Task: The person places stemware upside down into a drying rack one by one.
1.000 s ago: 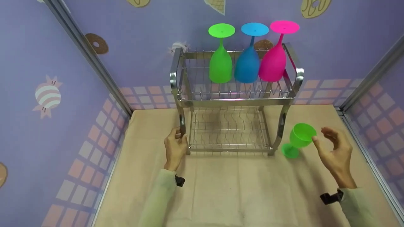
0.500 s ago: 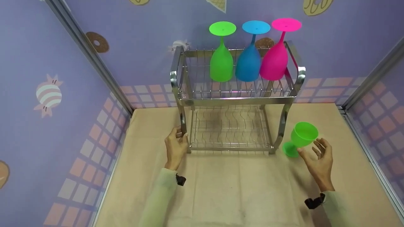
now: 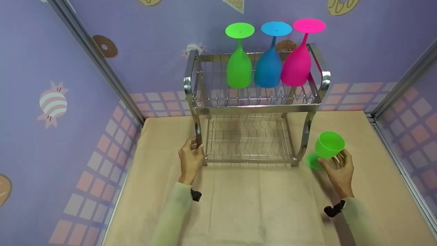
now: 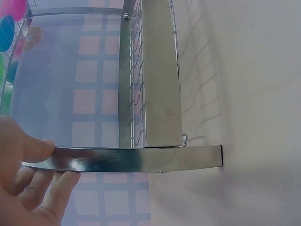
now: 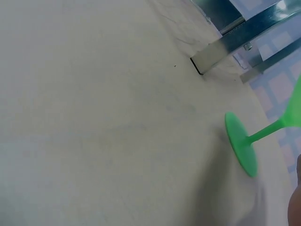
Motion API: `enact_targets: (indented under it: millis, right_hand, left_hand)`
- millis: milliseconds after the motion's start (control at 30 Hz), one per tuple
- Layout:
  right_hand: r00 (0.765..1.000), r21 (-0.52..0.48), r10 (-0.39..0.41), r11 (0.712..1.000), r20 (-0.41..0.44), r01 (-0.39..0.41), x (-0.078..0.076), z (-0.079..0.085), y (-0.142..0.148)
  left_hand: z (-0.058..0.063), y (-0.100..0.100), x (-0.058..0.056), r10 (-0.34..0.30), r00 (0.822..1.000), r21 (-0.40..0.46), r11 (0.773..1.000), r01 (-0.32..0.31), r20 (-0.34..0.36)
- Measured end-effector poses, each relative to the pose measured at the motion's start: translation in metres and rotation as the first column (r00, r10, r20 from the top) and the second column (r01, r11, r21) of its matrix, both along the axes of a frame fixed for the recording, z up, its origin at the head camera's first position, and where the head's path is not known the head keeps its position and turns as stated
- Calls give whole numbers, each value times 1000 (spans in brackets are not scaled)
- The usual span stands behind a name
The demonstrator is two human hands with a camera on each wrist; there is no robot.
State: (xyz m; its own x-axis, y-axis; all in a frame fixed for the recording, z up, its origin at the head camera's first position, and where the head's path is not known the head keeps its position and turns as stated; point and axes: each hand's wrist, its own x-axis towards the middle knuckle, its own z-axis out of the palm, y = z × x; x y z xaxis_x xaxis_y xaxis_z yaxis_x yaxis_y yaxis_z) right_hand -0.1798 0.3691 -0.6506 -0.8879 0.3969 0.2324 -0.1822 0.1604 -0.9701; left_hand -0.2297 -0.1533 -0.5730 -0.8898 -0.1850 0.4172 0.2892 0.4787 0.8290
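Note:
In the head view, my left hand [image 3: 190, 162] grips the lower left front leg of a two-tier metal dish rack [image 3: 256, 110]. The left wrist view has the thumb on one side of that leg [image 4: 113, 159] and the fingers on the other. A green goblet [image 3: 329, 145] stands upright on the table right of the rack. My right hand [image 3: 339, 172] is at its near side, thumb and fingers spread around the lower bowl. In the right wrist view, the goblet's round foot [image 5: 241, 143] and stem show, with only a sliver of the hand at the edge.
Upside down on the rack's upper tier are a green goblet [image 3: 239, 70], a blue goblet [image 3: 268, 70] and a pink goblet [image 3: 296, 68]. The lower wire tier [image 3: 247, 136] is beneath. Patterned walls [image 3: 68, 143] enclose the cloth-covered table [image 3: 235, 201].
My right hand has moved left and in from the right side to the green goblet's bowl, its fingers drawing closer. The left hand stays on the rack leg.

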Motion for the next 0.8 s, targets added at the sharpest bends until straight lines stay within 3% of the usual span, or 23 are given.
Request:
enact_targets:
  millis: [500, 800]
  right_hand:
    - [998, -29, -35, 999, -57, 34, -7, 11, -11]
    - [995, -57, -46, 998, -88, 41, -6, 13, -10]
  left_hand:
    - [-3, 1, -1, 14, 999, -29, 999, -15, -31]
    - [-2, 0, 1, 1, 1000, -15, 1000, -2, -10]
